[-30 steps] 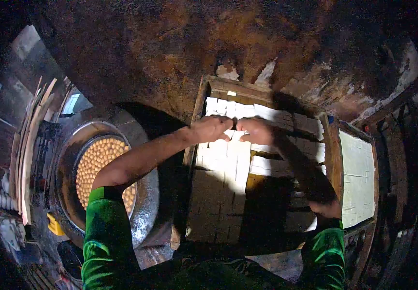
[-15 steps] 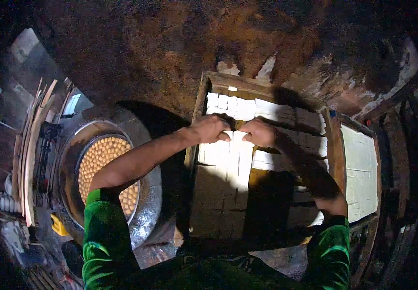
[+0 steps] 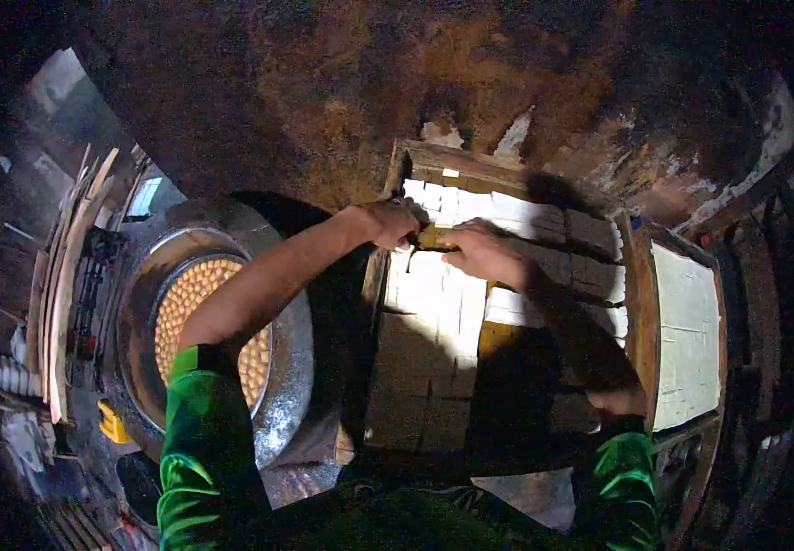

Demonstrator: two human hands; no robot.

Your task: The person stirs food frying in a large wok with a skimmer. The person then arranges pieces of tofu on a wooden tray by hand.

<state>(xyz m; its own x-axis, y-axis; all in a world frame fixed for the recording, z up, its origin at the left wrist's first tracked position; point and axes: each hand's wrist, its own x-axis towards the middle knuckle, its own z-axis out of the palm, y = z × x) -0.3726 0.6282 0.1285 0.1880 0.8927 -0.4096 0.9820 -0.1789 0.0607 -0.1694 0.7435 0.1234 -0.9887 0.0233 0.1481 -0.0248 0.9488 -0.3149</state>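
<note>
White tofu-like blocks [image 3: 435,289] lie in rows in a wooden tray [image 3: 633,303] in front of me. My left hand [image 3: 395,224] is at the tray's far left side, fingers curled together beside the end of the near-left rows. Whatever it pinches is hidden. My right hand [image 3: 482,252] reaches over the same rows from the right. Its fingers are bent, thumb and forefinger apart, close to the end of a white block, with nothing visible between them. A strip of yellowish tray floor shows between the two hands.
A large round pan [image 3: 288,386] with many golden-brown pieces [image 3: 197,292] stands left of the tray. A second tray holds a scored white slab [image 3: 688,335] at right. Wooden slats [image 3: 75,275] and a yellow object [image 3: 113,422] are farther left.
Both hands have moved a little away from the near white rows, toward the far side. The right hand has loosened from the block's end, and yellowish tray floor now shows between the hands.
</note>
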